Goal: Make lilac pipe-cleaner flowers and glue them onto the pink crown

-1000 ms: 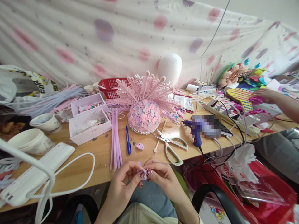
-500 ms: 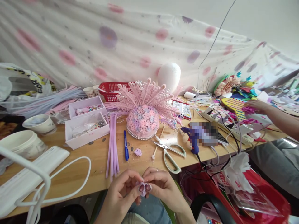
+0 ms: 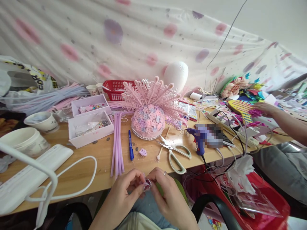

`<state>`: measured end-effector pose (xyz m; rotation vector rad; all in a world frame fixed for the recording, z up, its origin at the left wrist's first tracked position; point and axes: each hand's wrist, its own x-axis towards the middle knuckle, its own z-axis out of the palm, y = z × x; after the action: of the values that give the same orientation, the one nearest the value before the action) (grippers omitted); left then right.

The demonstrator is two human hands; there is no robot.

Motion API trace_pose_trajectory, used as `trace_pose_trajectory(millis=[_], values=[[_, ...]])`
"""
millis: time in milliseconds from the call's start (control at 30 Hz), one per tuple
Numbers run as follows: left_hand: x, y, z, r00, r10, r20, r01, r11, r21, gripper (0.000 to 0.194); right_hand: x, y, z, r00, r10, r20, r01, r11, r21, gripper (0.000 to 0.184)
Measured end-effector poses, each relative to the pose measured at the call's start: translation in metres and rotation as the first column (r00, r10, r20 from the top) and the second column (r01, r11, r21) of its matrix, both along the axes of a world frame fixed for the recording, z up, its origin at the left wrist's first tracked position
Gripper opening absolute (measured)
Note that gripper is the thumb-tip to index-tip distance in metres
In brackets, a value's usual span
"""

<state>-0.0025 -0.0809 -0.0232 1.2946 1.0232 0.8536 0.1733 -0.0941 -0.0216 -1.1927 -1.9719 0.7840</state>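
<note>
Above my lap, my left hand [image 3: 129, 189] and my right hand [image 3: 166, 190] meet fingertip to fingertip, both closed in a pinch. Between them is a small piece of lilac pipe cleaner, mostly hidden by the fingers. A finished lilac pipe cleaner flower [image 3: 143, 152] lies on the table just beyond. Behind it stands a dome [image 3: 148, 119] covered in pink, blue and lilac flowers, with a pearl rim and pink feather-like plumes [image 3: 153, 92]. Lilac pipe cleaners [image 3: 117, 145] lie in a bundle to the left, beside a blue marker [image 3: 130, 145].
Open scissors [image 3: 174, 152] and a purple glue gun [image 3: 199, 140] lie to the right, with tangled cords. White boxes of beads [image 3: 91, 135], paper cups [image 3: 41, 121] and a white power strip [image 3: 45, 174] are at left. Another person's hand [image 3: 262, 108] works at far right.
My hands have shifted slightly, and the lilac piece is now more covered by my fingers. The view has tilted a little; the table things stay put.
</note>
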Motion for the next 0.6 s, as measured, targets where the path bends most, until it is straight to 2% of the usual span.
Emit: trace_pose_trajectory(millis=[67, 200, 300, 400, 467, 600], values=[[-0.001, 0.000, 0.000, 1.000, -0.009, -0.028, 0.009, 1.000, 0.004, 0.017, -0.003, -0.001, 0.000, 0.996, -0.056, 0.074, 0.053, 0.998, 0.046, 0.017], [0.008, -0.003, 0.001, 0.991, 0.116, 0.072, -0.116, 0.993, -0.014, 0.019, -0.010, -0.002, 0.000, 0.987, -0.138, 0.081, 0.131, 0.988, 0.081, 0.020], [0.017, -0.004, -0.001, 0.949, 0.220, 0.223, -0.195, 0.972, -0.129, 0.021, -0.013, -0.002, 0.002, 0.987, -0.157, 0.021, 0.155, 0.984, 0.088, 0.021], [0.023, -0.004, -0.004, 0.896, 0.288, 0.337, -0.191, 0.937, -0.292, 0.020, -0.012, -0.001, 0.003, 0.985, -0.171, -0.017, 0.172, 0.980, 0.096, 0.022], [0.025, -0.003, -0.004, 0.878, 0.307, 0.366, -0.187, 0.926, -0.328, 0.021, -0.010, -0.001, 0.002, 0.984, -0.171, -0.057, 0.175, 0.982, 0.073, 0.020], [0.028, -0.003, -0.001, 0.871, 0.351, 0.343, -0.257, 0.922, -0.291, 0.023, -0.005, 0.001, 0.001, 0.964, -0.204, -0.170, 0.193, 0.978, -0.076, 0.026]])
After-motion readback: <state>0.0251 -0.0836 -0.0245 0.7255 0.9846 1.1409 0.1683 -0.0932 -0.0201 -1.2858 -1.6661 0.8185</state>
